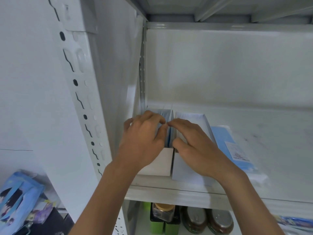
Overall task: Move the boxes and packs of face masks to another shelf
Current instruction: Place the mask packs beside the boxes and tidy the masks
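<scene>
hands over 2 mask boxes on the white shelf

where the left hand (pixel 144 141) covers the left box (pixel 160 162), most of that box's top is hidden, and the blue-edged contents (pixel 169 136) between the hands are hard to make out. both forearms reach up from below. the left hand's fingers curl over the left box's top; the right hand (pixel 194 146) lies on the right box (pixel 189 175), fingers bent, tips meeting the left hand's. whether either hand truly grips is unclear. the 2 white boxes stand touching at the shelf (pixel 186 192) front-left. a flat blue mask pack (pixel 230 146) lies just right of the right box.
</scene>
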A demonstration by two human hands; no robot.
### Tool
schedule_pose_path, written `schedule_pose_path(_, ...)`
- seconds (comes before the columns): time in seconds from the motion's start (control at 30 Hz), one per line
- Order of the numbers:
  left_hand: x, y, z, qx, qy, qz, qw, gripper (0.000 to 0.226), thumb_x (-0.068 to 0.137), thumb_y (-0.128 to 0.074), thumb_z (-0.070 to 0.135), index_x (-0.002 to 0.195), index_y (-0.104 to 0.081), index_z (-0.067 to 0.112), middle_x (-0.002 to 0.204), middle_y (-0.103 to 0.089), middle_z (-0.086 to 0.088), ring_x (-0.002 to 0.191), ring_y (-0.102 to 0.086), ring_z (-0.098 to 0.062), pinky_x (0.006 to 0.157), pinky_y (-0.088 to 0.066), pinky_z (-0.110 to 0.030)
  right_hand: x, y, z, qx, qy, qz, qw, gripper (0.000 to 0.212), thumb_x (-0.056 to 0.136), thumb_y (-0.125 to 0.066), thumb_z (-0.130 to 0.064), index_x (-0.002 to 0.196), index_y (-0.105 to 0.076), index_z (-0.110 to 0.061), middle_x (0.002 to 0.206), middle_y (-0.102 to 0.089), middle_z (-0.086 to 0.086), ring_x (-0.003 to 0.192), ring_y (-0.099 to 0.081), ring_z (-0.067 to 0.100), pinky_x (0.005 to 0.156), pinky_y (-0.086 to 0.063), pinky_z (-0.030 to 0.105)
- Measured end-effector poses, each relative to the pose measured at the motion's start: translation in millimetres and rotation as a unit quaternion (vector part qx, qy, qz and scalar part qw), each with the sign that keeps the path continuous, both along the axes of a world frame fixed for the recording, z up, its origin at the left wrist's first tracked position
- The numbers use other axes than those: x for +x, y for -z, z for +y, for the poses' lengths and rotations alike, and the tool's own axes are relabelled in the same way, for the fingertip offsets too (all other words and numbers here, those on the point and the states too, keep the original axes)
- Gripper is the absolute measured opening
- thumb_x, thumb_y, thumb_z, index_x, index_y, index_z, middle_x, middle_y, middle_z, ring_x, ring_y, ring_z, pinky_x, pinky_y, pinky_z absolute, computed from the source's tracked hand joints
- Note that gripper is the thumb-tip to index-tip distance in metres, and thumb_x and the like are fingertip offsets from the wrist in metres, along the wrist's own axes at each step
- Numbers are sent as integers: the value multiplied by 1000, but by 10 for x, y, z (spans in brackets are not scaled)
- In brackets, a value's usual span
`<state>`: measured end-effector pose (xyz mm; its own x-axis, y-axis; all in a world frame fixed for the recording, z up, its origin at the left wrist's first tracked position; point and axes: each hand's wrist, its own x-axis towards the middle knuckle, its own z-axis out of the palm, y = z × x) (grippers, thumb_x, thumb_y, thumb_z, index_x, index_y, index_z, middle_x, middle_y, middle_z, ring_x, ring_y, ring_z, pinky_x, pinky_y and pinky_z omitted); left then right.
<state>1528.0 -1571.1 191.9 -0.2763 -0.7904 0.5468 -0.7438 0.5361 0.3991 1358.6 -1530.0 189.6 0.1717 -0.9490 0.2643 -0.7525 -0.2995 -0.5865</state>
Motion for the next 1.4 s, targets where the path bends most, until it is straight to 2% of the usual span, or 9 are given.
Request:
schedule_pose_path(0.23,65,123,44,4,-31,-82,996,26,102,-42,34,99,-67,28,106,-67,14,110,-59,-14,118,-21,-49,14,31,-38,6,31,54,998,52,98,-37,-44,146,-42,-29,160,-26,-8,147,-20,13,120,-17,33)
schedule_pose_path(0.53,122,132,69,-1,-14,-61,998,21,98,-46,19,90,-66,21,91,-66,9,89,-60,-13,108,-40,-43,33,15,8,9,22,113,993,59,96,-28,-61,149,-37,-36,162,-23,-15,148,-13,7,123,-7,52)
schedule_pose_path(0.67,121,171,85,-40,17,-70,997,25,102,-50,16,114,-72,13,124,-69,-4,119,-61,-22,110,-43,-39,43,22,30,5,7,175,985,66,91,-10,-68,152,-22,-45,164,-14,-15,151,-10,11,122,-1,52)
schedule_pose_path(0.8,138,144,70,-9,60,-53,997,22,104,-45,19,108,-67,17,103,-69,3,92,-62,-14,86,-53,-37,58,1,13,20,-8,163,986,60,96,-11,-62,154,-16,-46,165,-9,-16,151,-9,8,123,-5,49)
schedule_pose_path(0.93,118,118,109,-36,54,-56,996,32,106,-44,29,128,-63,17,123,-69,2,112,-63,-18,98,-51,-36,-31,-30,61,-66,38,51,996,52,98,-34,-44,149,-38,-36,156,-36,-17,141,-28,0,113,-31,32)
schedule_pose_path(1.03,5,50,152,-44,82,-92,991,39,106,-37,38,126,-64,20,121,-69,5,112,-62,-14,103,-47,-38,-206,-31,164,-165,107,106,975,37,91,-43,-33,116,-66,-18,117,-68,-4,107,-49,11,85,-39,26)
schedule_pose_path(1.1,-55,10,162,-37,86,-121,988,42,107,-30,43,111,-67,24,107,-69,10,99,-62,-10,97,-48,-36,-347,-24,207,-122,120,173,970,38,96,-38,-40,96,-66,-13,100,-67,-1,101,-55,18,89,-42,34)
schedule_pose_path(1.23,-53,27,159,-34,57,-121,990,46,107,-23,50,90,-60,29,89,-60,15,80,-56,-6,87,-51,-34,-494,30,269,9,104,200,974,70,96,-13,-66,139,-51,-25,155,-40,-6,148,-21,12,123,-14,42)
schedule_pose_path(1.4,-159,72,187,-47,115,-113,986,51,104,-30,42,128,-67,18,131,-68,1,124,-60,-16,110,-43,-43,-372,38,309,-14,61,185,981,65,98,-4,-63,145,-41,-37,157,-35,-12,149,-12,6,122,2,34)
